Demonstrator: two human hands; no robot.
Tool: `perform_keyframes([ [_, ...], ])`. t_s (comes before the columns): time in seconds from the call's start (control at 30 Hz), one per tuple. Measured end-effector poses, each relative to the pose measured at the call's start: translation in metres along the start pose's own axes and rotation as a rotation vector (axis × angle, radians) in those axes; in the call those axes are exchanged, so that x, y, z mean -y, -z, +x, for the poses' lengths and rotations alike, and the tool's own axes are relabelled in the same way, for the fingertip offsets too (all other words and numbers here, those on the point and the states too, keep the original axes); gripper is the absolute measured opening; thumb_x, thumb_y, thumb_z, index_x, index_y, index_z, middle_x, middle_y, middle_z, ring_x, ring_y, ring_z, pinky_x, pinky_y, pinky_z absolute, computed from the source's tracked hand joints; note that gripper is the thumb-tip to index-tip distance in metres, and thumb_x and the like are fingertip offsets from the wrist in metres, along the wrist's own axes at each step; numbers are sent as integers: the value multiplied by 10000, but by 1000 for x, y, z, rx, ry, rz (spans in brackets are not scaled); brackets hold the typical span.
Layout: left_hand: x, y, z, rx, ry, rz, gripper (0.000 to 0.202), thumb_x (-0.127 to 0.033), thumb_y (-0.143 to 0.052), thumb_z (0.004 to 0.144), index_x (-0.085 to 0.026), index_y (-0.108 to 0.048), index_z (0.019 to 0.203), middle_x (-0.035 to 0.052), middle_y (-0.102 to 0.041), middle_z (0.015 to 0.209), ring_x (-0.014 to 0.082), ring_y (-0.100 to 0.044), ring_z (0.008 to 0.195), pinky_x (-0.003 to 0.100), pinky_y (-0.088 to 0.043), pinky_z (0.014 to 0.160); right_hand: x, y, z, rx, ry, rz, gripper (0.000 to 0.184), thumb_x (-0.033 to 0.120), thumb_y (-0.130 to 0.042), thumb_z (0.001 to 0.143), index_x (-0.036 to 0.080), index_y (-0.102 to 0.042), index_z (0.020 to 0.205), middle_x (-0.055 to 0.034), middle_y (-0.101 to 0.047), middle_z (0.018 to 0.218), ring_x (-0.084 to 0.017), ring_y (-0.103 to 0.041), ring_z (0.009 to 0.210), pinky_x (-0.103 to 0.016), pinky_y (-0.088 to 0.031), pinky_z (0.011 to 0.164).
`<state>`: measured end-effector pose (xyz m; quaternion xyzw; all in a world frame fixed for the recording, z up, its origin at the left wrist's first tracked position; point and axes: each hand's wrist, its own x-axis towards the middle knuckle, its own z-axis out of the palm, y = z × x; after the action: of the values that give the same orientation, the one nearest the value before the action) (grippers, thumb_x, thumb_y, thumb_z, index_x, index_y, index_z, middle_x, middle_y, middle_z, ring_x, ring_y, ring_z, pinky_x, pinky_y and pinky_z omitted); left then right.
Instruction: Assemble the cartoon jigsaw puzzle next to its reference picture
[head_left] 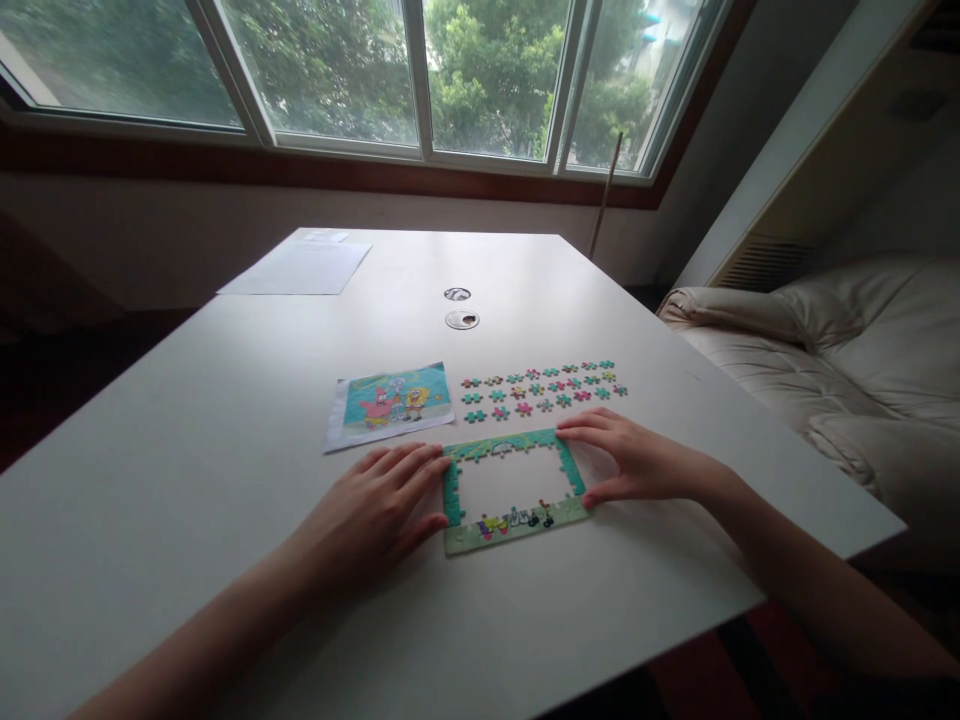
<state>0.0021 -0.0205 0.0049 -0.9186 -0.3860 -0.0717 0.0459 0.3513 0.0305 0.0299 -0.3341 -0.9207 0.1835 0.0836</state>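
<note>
The left grip [394, 500] lies palm down with thumb and fingers spread apart, their tips at the left edge of a puzzle border [517, 525]. The right grip [637, 458] is also spread wide, fingertips at the border's far right corner and thumb near its lower right corner. The border lies flat on the white surface [225, 420], between the two: joined green pieces form a rectangle, its middle unfilled, with small coloured figures along the near strip. Just beyond it, loose puzzle pieces [518, 392] lie in three rough rows. To their left is a printed sheet [396, 400] of cartoon characters. Farther out lie two round discs [462, 320], and white paper [296, 268] at the far left corner. Past the surface are a pale sofa [885, 340] on the right and windows [495, 70] ahead.
</note>
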Motion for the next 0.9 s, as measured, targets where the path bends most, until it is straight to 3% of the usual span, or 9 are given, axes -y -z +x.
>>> perform_keyframes([
  [0.47, -4, 6, -2, -62, -38, 75, 406, -437, -375, 950, -174, -547, 1208, 119, -565, 1273, 284, -515, 1158, 438, -419, 937, 1, 1, 0, 23, -17, -8, 776, 595, -675, 689, 161, -509, 1310, -144, -518, 1313, -289, -440, 1220, -439, -374, 1036],
  [0.9, -5, 5, -1, -68, -41, -19, 361, -393, -421, 942, -182, -549, 1206, 106, -591, 1238, 266, -531, 1141, 416, -451, 920, 4, 3, 1, 31, -27, 7, 767, 573, -685, 691, 149, -512, 1306, -154, -521, 1308, -294, -438, 1221, -447, -379, 1029],
])
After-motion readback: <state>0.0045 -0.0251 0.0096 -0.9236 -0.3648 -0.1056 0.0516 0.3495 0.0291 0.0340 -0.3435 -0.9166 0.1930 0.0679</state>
